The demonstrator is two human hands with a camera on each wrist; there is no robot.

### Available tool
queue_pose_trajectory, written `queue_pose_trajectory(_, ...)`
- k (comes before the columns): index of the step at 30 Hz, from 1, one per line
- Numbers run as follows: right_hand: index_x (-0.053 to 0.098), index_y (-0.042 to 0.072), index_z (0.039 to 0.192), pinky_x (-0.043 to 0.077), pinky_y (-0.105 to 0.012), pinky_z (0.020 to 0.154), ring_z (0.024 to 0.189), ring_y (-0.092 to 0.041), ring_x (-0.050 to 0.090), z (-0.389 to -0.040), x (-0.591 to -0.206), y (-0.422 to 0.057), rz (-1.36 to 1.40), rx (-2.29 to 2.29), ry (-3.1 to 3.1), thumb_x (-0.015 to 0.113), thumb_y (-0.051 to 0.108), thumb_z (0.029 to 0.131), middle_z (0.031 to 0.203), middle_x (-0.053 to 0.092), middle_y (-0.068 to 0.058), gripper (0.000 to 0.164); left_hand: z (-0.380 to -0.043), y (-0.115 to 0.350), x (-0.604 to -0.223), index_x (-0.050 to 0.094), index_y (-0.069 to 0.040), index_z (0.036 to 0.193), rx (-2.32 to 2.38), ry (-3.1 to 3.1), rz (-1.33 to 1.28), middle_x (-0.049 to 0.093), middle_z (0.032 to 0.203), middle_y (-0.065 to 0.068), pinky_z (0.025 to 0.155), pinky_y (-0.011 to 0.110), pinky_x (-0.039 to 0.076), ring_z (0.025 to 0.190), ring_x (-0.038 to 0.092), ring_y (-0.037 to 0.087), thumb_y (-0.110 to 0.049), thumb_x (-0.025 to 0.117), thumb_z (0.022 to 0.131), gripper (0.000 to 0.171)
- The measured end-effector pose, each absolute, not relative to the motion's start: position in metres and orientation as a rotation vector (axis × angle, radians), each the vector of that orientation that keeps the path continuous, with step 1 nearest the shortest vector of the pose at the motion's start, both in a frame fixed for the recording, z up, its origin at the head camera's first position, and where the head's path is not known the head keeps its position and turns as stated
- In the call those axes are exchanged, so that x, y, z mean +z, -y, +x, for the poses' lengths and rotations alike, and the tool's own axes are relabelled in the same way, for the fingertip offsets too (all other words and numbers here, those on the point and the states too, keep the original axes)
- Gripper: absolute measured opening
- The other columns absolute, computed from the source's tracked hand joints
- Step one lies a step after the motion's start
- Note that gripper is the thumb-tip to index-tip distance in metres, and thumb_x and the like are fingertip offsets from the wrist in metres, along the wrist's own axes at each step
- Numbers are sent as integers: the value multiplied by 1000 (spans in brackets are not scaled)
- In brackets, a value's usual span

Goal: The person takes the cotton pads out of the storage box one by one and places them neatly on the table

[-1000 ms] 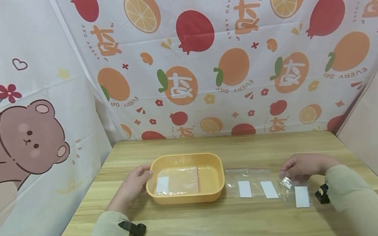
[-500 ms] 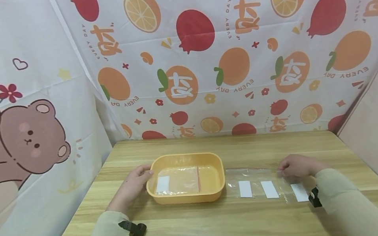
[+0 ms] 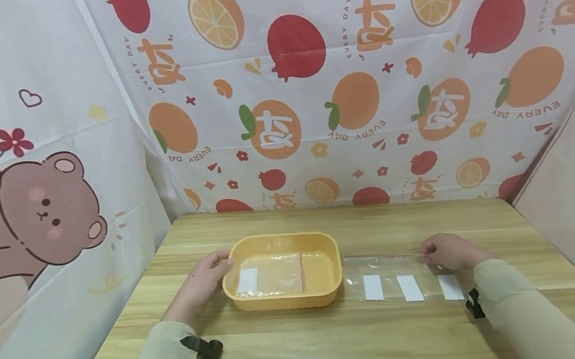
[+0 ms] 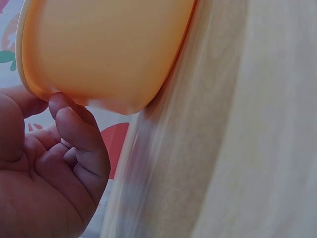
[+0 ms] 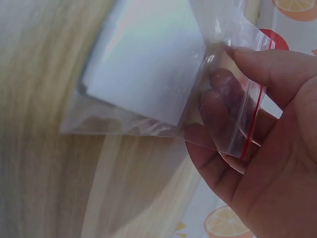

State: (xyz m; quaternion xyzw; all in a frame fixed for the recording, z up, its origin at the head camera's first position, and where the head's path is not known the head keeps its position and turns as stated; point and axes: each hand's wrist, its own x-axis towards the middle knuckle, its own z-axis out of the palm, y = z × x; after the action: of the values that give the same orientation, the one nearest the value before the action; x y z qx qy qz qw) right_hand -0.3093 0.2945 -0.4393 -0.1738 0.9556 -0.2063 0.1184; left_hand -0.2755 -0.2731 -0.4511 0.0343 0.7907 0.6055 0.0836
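Note:
My left hand (image 3: 205, 284) pinches the rim of a yellow plastic tub (image 3: 287, 304) at its left end; in the left wrist view the bent fingers (image 4: 81, 131) touch the tub's outer wall (image 4: 114, 54). A clear zip bag (image 3: 278, 274) with a white card lies inside the tub. My right hand (image 3: 452, 250) pinches another clear zip bag (image 5: 124, 128) near its red-lined zip edge, with a white card (image 3: 451, 287) in it. In the right wrist view the thumb is on the near face and the fingers show through the plastic. That bag is low over the table, right of the others.
Between the tub and my right hand, clear zip bags (image 3: 385, 260) with white cards (image 3: 372, 288) lie in a row on the wooden table (image 3: 311, 358). A fruit-print cloth (image 3: 311, 109) hangs behind the table, and a bear-print cloth (image 3: 45, 205) at the left.
My right hand has moved slightly left and away from me, drawing its bag closer to the row and straightening it. The left hand and tub have stayed put.

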Motion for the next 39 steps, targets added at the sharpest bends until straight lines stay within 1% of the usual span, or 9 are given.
queue_pose_trajectory(3,70,13,94,48,-40,70,77,-17,55,-309,-438,-294,-510,-579,-2825,66,10,94,82,63,1,5,-276,273,-451,40,4,149,1807,-2359,102,59,129,28,86,41,57,106,67,32,-27,48,109,51)
queue_pose_trajectory(5,72,11,102,51,-47,78,86,-20,60,-309,-438,-294,-508,-572,-2840,66,8,92,91,67,-1,12,-276,273,-452,39,5,149,1807,-2358,106,59,129,28,86,41,57,106,67,32,-27,48,109,52)
queue_pose_trajectory(8,73,10,112,51,-53,89,98,-24,62,-310,-437,-293,-509,-571,-2862,66,7,92,103,69,-3,22,-276,273,-452,39,4,149,1806,-2357,105,59,129,28,87,41,57,107,67,33,-27,47,109,52)
queue_pose_trajectory(13,71,7,119,50,-56,92,106,-31,63,-308,-434,-291,-454,-615,-2864,63,6,94,110,69,-8,26,-275,273,-452,38,4,150,1807,-2358,98,58,130,28,86,41,57,107,66,33,-27,47,109,52)
queue_pose_trajectory(18,65,3,128,49,-58,94,115,-39,59,-306,-425,-286,-413,-695,-2877,59,9,99,122,65,-17,30,-276,273,-453,38,5,150,1802,-2364,95,58,131,28,86,40,58,107,66,32,-27,47,109,52)
queue_pose_trajectory(22,62,1,132,48,-59,96,119,-42,58,-306,-414,-276,-471,-749,-2878,59,12,100,129,62,-22,34,-277,273,-453,39,3,149,1798,-2368,78,58,131,27,85,39,58,107,67,31,-27,48,109,52)
queue_pose_trajectory(25,61,1,135,48,-58,97,120,-41,58,-305,-404,-266,-541,-776,-2881,59,15,101,132,62,-21,37,-277,274,-453,40,3,149,1795,-2373,80,58,131,27,86,38,58,107,67,31,-28,48,108,52)
queue_pose_trajectory(33,59,7,139,48,-54,100,123,-34,59,-297,-381,-231,-610,-921,-2826,61,27,102,131,65,-13,42,-276,273,-452,40,5,148,1805,-2372,102,58,129,29,86,41,58,105,67,32,-26,48,108,51)
queue_pose_trajectory(39,60,16,139,50,-50,98,119,-27,61,-289,-375,-201,-584,-1063,-2758,63,32,101,127,67,-3,42,-276,273,-451,40,3,149,1793,-2380,83,58,131,27,88,40,57,107,66,32,-27,48,109,51)
